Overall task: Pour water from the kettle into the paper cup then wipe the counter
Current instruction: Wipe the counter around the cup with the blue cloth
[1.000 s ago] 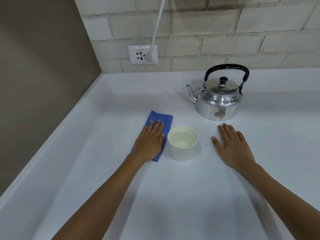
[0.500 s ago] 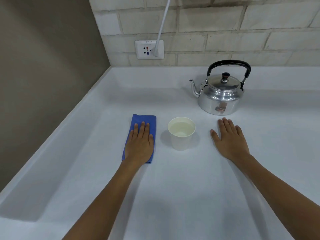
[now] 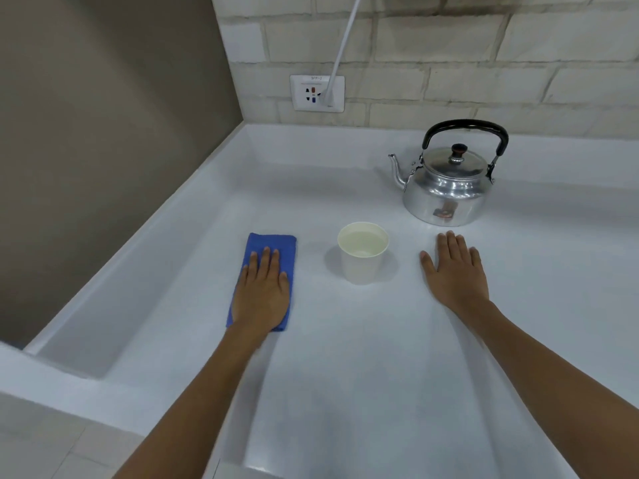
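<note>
A white paper cup point(image 3: 362, 267) with water in it stands upright on the white counter point(image 3: 345, 375). Behind it to the right sits a shiny metal kettle point(image 3: 446, 191) with a black handle, its spout pointing left. My left hand point(image 3: 262, 292) lies flat, palm down, pressing on a folded blue cloth point(image 3: 271, 243) to the left of the cup, with a clear gap between them. To the right of the cup and just in front of the kettle, my right hand point(image 3: 456, 271) rests flat on the counter with nothing in it.
A wall socket point(image 3: 316, 93) with a white cable point(image 3: 342, 46) plugged in sits on the brick back wall. A brown side wall point(image 3: 103, 133) and a raised counter lip bound the left side. The counter's front-left corner drops to a tiled floor.
My left hand has slid the blue cloth to the left, away from the cup. The right hand, cup and kettle have stayed put; the camera view has shifted.
</note>
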